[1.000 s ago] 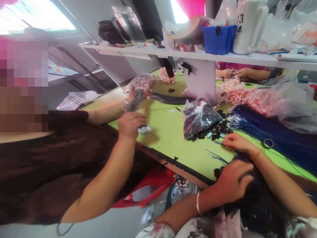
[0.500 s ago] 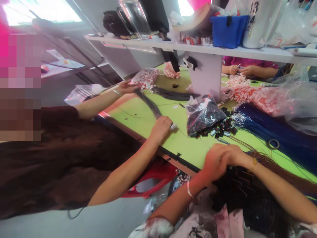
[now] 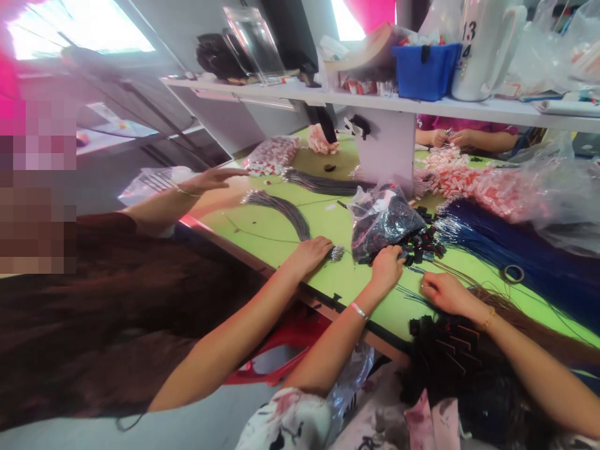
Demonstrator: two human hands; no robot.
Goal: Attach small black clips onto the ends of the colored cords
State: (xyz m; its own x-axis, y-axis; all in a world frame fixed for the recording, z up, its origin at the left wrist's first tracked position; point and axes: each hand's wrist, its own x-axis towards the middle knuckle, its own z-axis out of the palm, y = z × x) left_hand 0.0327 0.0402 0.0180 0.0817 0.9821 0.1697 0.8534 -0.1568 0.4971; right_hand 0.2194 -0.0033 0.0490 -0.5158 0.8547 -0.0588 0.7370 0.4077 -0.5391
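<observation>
My left hand (image 3: 388, 269), with a pale band at the wrist, reaches to the front edge of a pile of small black plastic connectors (image 3: 422, 245). Its fingers are closed together at the pile; what is between them is too small to tell. My right hand (image 3: 447, 294) is curled just above thin dark wires (image 3: 412, 292) at the table's front edge. Its thumb and forefinger are pressed together, and what they hold is hidden. A clear plastic bag (image 3: 382, 222) of black parts lies behind my left hand. Black connectors with wires (image 3: 445, 344) gather below my right hand.
At left, a co-worker's hand (image 3: 312, 255) rests on a bundle of grey wires (image 3: 281, 206); the other hand (image 3: 210, 180) is raised. Blue wires (image 3: 515, 250), a tape roll (image 3: 513, 274) and brown wires (image 3: 525, 312) lie right. A shelf (image 3: 375, 100) spans the back.
My hands were together near the table edge; now they are apart. The left has moved forward to the connector pile. The co-worker's far hand has come off the grey wires.
</observation>
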